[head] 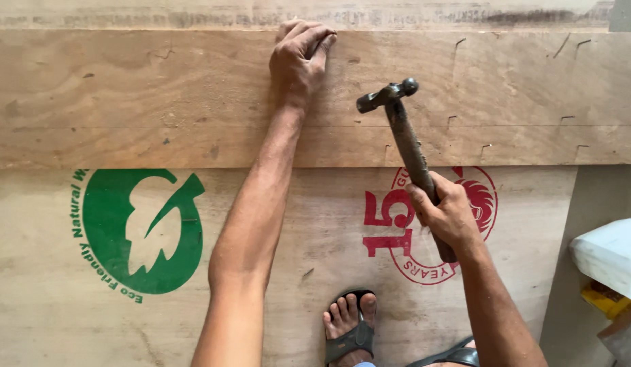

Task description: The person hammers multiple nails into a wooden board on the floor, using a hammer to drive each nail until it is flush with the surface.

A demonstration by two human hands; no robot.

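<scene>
While my left hand point(300, 60) reaches to the far edge of the upper plywood strip point(125, 95), its fingers are bunched together, tips pinched at a spot on the wood; whatever they pinch is too small to make out. Right hand point(446, 214) wraps the handle of a hammer point(405, 139), fingers curled tight around the shaft near its lower end. Hammer head is raised above the strip, just right of the left hand and apart from it, handle slanting down toward me. Strip lies across a larger plywood sheet point(50, 319), which carries a round green printed mark point(144, 231) at left and a round red one point(424, 224) at right, partly under my right hand. Several bent nails or staples point(458, 42) stick out of the strip at right. Near edge: my foot in a dark sandal point(348, 329) rests on the sheet. White container point(611, 255) sits off the sheet at far right.
</scene>
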